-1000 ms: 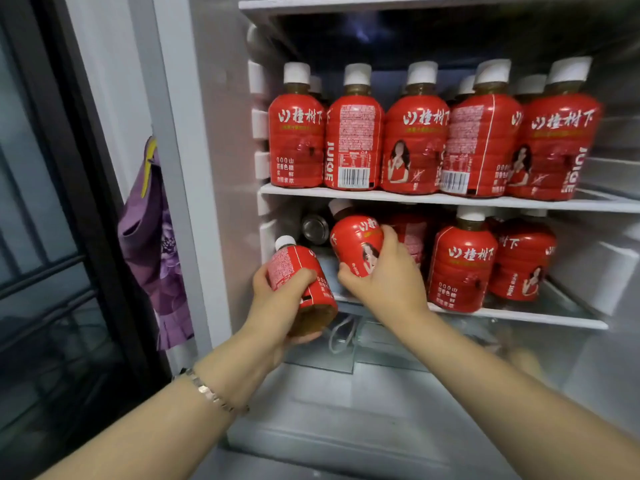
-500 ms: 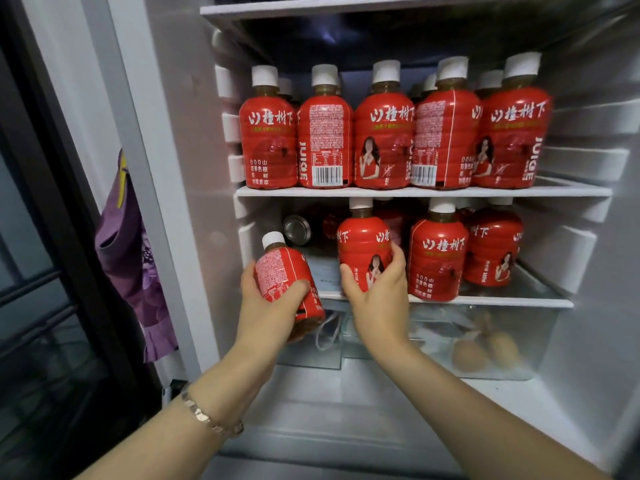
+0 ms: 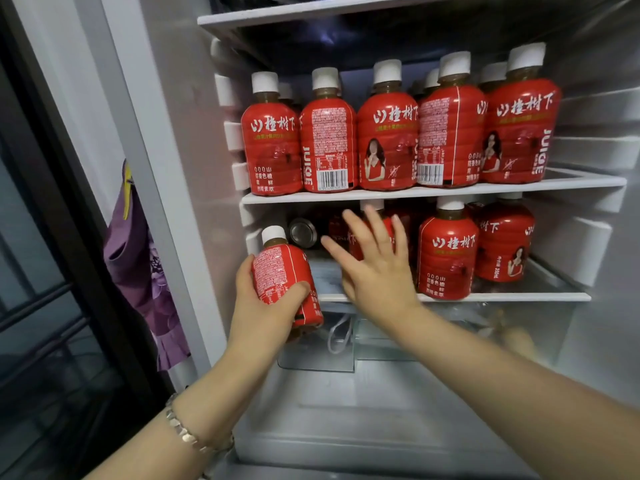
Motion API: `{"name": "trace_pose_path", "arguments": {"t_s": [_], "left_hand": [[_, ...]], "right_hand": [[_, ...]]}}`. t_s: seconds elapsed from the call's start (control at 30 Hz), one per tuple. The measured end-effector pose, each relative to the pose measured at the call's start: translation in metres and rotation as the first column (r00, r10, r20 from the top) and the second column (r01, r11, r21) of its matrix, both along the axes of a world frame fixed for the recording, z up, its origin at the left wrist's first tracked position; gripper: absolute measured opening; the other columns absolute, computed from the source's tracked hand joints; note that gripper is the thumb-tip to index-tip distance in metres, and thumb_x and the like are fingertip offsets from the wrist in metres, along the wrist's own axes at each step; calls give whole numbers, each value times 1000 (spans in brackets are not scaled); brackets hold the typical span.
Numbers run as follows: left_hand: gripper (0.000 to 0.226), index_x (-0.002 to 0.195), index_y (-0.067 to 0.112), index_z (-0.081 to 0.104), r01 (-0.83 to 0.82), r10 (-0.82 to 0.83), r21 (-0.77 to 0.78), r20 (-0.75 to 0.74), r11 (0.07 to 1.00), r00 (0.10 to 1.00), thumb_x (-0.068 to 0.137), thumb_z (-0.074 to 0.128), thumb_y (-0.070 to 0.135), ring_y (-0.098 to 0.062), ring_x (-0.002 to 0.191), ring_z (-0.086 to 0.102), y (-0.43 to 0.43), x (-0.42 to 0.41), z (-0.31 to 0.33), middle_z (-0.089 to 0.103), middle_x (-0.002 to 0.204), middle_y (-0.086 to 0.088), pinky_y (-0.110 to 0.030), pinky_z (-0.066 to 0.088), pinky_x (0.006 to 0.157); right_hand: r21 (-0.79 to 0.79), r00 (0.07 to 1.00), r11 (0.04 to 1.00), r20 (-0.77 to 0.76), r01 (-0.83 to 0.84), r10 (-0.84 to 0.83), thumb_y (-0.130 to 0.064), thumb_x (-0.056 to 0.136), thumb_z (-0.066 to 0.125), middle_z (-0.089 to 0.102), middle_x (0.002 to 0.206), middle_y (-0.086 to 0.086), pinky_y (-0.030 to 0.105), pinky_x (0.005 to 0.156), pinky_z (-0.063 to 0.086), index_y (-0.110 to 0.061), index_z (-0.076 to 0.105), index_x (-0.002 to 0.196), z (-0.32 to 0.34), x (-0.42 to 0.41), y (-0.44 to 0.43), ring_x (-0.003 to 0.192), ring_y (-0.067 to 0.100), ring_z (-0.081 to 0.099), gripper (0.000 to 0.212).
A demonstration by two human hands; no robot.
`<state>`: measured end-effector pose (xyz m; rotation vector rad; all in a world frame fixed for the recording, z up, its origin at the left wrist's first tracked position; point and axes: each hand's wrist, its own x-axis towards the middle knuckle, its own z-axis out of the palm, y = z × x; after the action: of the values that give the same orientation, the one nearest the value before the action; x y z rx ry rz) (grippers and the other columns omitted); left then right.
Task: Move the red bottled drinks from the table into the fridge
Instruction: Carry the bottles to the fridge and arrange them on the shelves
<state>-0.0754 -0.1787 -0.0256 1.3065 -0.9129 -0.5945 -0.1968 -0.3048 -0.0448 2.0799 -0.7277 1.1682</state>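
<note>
Shelving step: left hand (image 3: pixel 260 317) grips a red juice bottle (image 3: pixel 280 276); right hand (image 3: pixel 377 275) splays, seemingly empty; next, fill the left gap on the lower shelf (image 3: pixel 502 297).

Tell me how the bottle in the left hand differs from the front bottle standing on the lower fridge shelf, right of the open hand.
The held bottle leans, gripped by the left hand in front of the lower shelf; the shelf bottle stands upright on it, untouched. The held bottle shows its fine-print side; the shelf bottle shows its large white characters. Both have red labels and white caps.
</note>
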Motion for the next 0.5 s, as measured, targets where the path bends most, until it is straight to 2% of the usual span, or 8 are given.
{"name": "trace_pose_path", "arguments": {"t_s": [0.07, 0.13, 0.23, 0.33, 0.4, 0.5], "left_hand": [[76, 143, 30, 26, -9, 9, -1, 37, 1000, 999, 82, 68, 13, -5, 89, 54, -1, 2, 0, 49, 118, 5, -27, 53, 61], [75, 142, 30, 26, -5, 5, -3, 66, 1000, 998, 82, 69, 13, -4, 89, 53, -2, 1, 0, 49, 110, 9, -26, 52, 65], [77, 143, 30, 25, 2, -1, -11, 89, 1000, 996, 82, 68, 13, -2, 88, 52, -7, -4, 0, 48, 108, 11, -22, 49, 66], [80, 144, 32, 21, 29, -27, -15, 120, 999, 992, 82, 68, 12, -2, 88, 52, -7, -10, 0, 45, 106, 14, -20, 48, 70], [82, 144, 34, 20, 57, -54, -17, 149, 998, 987, 82, 69, 12, -4, 90, 53, -8, -15, -2, 43, 103, 19, -21, 50, 73], [83, 143, 36, 21, 75, -71, -15, 176, 997, 982, 80, 71, 13, -5, 93, 54, -15, -23, -2, 42, 103, 23, -28, 52, 80]], "right_hand": [[-101, 970, 992, -223, 76, -97, -28, 69, 63, 61, 124, 11, 59, 108, 16, -15, 74, 87, 9, -8, -12, 127, 35, 46, 24], [-90, 933, 986, -324, 138, -160, -32, 72, 57, 66, 113, 10, 60, 104, 23, -13, 74, 76, 12, -14, -12, 116, 36, 56, 25], [-68, 922, 968, -295, 242, -251, -33, 64, 71, 67, 111, 11, 62, 101, 28, -14, 73, 73, 11, -25, -10, 110, 37, 59, 21], [-40, 934, 956, -205, 292, -294, -28, 58, 82, 67, 110, 13, 61, 102, 20, -12, 74, 73, 8, -44, -17, 113, 38, 53, 23], [-40, 949, 966, -182, 254, -257, -24, 63, 81, 67, 110, 14, 60, 103, 18, -9, 73, 76, 6, -57, -25, 116, 37, 43, 22], [-42, 964, 990, -226, 137, -143, -20, 72, 74, 65, 112, 15, 58, 106, 19, -9, 70, 77, 3, -69, -29, 122, 34, 38, 13]]}}
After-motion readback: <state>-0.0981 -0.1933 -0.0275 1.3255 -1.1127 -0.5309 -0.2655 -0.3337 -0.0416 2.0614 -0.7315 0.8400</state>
